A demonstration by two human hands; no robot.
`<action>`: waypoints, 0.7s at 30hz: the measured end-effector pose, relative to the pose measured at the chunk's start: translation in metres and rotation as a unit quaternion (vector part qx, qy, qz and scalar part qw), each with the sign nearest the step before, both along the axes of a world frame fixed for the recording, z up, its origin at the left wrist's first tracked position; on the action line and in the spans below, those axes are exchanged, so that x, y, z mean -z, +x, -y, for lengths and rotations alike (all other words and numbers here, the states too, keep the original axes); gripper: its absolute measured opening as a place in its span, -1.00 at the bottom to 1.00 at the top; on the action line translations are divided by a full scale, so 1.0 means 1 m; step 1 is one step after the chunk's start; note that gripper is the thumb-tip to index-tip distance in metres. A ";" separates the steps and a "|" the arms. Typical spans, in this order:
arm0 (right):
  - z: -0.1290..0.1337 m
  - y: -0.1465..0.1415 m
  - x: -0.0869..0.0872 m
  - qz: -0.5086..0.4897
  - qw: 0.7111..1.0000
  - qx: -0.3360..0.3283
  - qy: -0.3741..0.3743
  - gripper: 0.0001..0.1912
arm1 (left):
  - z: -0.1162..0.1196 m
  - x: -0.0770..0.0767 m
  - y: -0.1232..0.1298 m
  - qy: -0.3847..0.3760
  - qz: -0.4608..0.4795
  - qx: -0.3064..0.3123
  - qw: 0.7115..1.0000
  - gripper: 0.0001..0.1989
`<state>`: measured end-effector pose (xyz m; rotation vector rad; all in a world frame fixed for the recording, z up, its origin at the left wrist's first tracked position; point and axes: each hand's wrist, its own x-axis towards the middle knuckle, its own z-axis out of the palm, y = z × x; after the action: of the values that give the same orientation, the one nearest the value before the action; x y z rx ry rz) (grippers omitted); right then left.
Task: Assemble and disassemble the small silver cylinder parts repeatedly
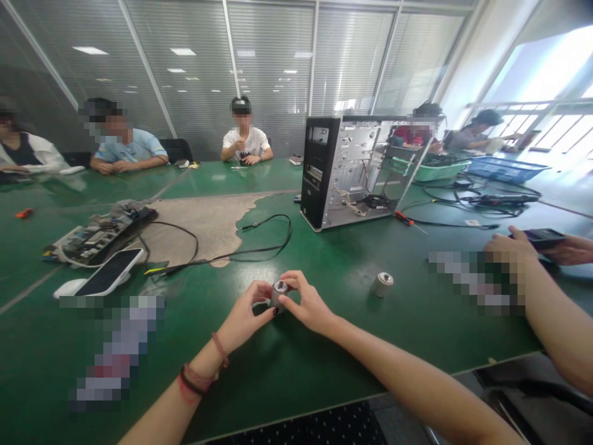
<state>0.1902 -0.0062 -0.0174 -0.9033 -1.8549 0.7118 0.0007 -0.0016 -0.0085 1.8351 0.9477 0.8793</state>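
A small silvery metal cylinder (280,288) with a dark nub on its top stands upright between my hands, near the front middle of the green table. From the left, the fingers and thumb of my left hand (248,314) close around its side. My right hand (309,304) grips the same piece from the other side, thumb in front and fingers behind. Its lower part is partly covered by my fingers. A second cylinder (382,285) of the same look stands on the table to the right, apart from both hands.
An open computer case (319,179) stands behind my hands. A black cable (273,248), a phone (109,275) and a circuit assembly (111,232) lie to the left. A screwdriver (405,218) is near the case. At right, a co-worker's hands (512,250) hold a dark device. Several people sit around.
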 end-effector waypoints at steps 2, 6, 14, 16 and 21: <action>0.003 -0.005 0.008 -0.017 1.000 -0.002 -0.018 -0.65 | 0.002 0.000 0.003 0.008 -0.007 -0.009 1.000 -0.73; 0.009 -0.004 0.011 -0.026 0.999 0.002 -0.039 -0.64 | 0.008 -0.002 0.008 0.015 -0.036 -0.032 0.999 -0.75; 0.011 -0.004 0.011 -0.031 0.999 -0.001 -0.041 -0.61 | 0.012 -0.001 0.011 0.004 -0.009 -0.024 1.000 -0.74; 0.010 -0.003 0.010 -0.029 0.999 -0.011 -0.031 -0.65 | 0.011 0.000 0.011 -0.006 -0.004 -0.021 1.000 -0.74; 0.010 -0.001 0.008 -0.004 1.000 -0.021 -0.009 -0.69 | 0.010 0.000 0.011 -0.031 0.007 -0.022 0.999 -0.74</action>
<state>0.1895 -0.0163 -0.0259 -0.8735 -1.8690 0.7578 0.0114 -0.0120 -0.0085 1.7606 0.9985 0.8789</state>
